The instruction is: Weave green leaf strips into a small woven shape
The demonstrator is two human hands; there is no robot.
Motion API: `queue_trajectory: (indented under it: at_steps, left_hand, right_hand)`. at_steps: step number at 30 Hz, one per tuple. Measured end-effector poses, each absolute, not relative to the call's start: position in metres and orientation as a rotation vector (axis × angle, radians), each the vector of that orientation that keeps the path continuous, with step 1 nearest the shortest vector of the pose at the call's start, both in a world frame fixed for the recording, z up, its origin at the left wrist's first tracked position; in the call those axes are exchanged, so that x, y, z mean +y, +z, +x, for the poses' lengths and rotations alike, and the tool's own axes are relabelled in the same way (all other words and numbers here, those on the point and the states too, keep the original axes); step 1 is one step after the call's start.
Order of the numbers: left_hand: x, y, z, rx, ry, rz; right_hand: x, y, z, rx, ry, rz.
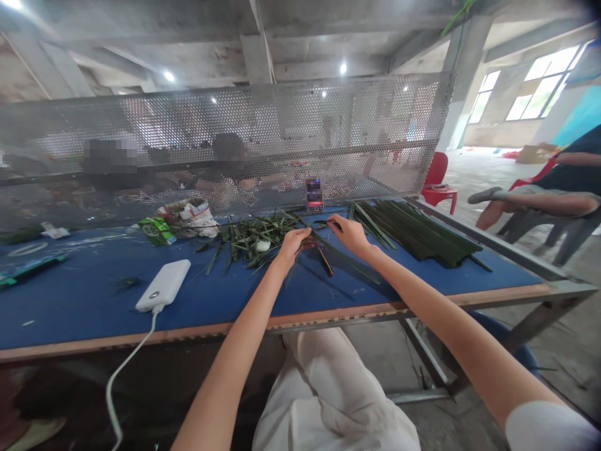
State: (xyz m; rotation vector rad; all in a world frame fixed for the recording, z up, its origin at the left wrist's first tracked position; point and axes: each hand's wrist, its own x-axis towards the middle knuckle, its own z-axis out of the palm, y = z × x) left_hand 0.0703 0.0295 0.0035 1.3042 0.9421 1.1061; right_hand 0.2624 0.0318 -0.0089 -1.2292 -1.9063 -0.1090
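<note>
The phone screen (314,193) is blurred, and the right edge cuts off a seated person (549,202).

A blue-topped desk (84,307) with a wooden front edge sits on a grey metal frame, and a perforated metal screen (291,125) rises along its far side. Overhead, small bright lamps (343,68) dot a bare ceiling (197,31) crossed by thick beams. At right, a pale column (466,81) stands before multi-paned windows (538,100) bright with daylight. A red plastic chair (437,169) stands on the grey floor (474,172) just beyond the desk, and a turquoise surface (580,116) shows at the far right.
</note>
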Motion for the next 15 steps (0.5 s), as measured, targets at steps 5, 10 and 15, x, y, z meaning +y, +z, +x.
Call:
queue_trajectory:
  at_steps: [5, 10, 15]
  left_hand:
    - [0.03, 0.004, 0.07, 0.943, 1.143, 1.272]
    - [0.03, -0.001, 0.072, 0.883, 1.014, 1.361]
    - [0.028, -0.005, 0.078, 0.826, 0.93, 1.373]
  right_hand:
    - [0.038, -0.013, 0.259, -1.78, 0.166, -1.049]
    - [0.043, -0.008, 0.257, -1.6, 0.667, -0.935]
    - [0.037, -0.005, 0.252, -1.432, 1.044, -0.822]
